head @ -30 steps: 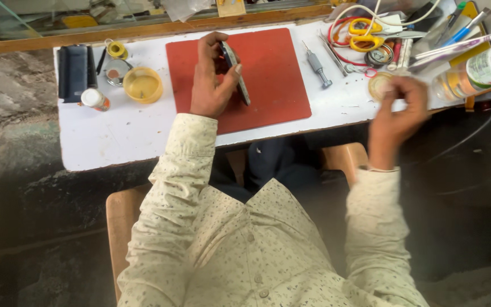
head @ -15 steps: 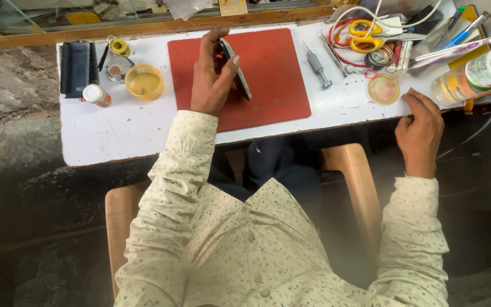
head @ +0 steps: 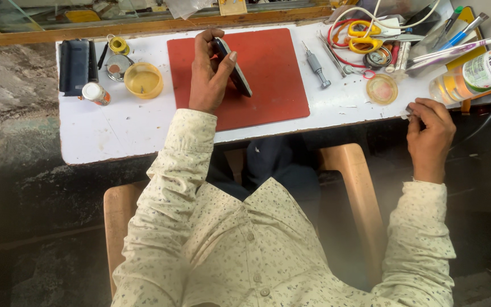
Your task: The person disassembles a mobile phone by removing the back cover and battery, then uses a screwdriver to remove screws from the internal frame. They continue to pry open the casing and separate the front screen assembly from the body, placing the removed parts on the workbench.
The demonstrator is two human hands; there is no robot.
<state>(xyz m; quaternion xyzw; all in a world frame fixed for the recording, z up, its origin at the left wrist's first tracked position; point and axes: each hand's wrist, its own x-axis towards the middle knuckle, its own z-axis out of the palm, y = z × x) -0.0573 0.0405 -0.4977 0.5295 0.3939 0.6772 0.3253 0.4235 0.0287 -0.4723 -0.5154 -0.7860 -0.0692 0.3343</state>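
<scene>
The left hand grips a dark smartphone on edge over the red work mat, thumb and fingers clamped on its sides. The right hand rests at the white table's near right edge, fingertips pinched together; whether they hold anything cannot be told. A small round amber dish lies just beyond it, a screwdriver beside the mat

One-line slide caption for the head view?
Left hand holds a phone over the red mat; right hand at table edge.
</scene>
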